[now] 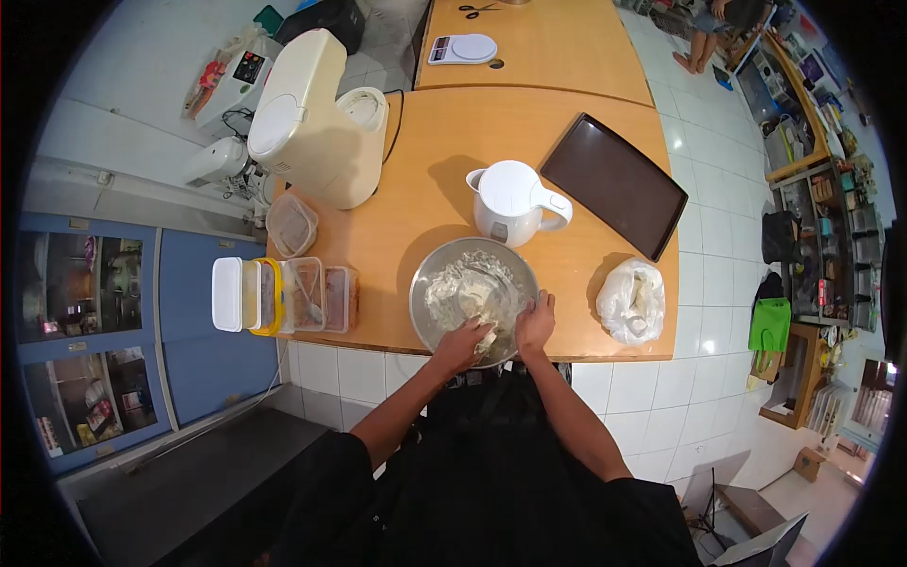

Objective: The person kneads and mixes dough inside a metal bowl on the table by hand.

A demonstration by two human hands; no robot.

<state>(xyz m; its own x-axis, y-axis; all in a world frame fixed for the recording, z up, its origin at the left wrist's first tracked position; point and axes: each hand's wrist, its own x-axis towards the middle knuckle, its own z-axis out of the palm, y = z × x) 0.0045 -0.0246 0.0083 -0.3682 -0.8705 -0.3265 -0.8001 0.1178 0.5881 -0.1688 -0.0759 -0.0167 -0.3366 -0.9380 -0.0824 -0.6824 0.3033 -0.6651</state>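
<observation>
A round metal mixing bowl (420, 317) stands at the table's front edge, with pale, crumbly dough (472, 291) and loose flour inside. My left hand (460, 346) reaches over the near rim, its fingers curled into a lump of the dough. Some dough sticks to those fingertips. At the bowl's right side, my right hand (536, 325) grips the rim. Just behind the bowl is a white lidded jug (510, 203), its handle pointing right.
Right of the bowl sit a plastic bag (631, 302) with white contents and a dark baking tray (614, 184). Plastic containers (304, 295) and a cream stand mixer (316, 132) occupy the left. Farther back are a kitchen scale (463, 49) and scissors (480, 10). Another person (709, 38) is far right.
</observation>
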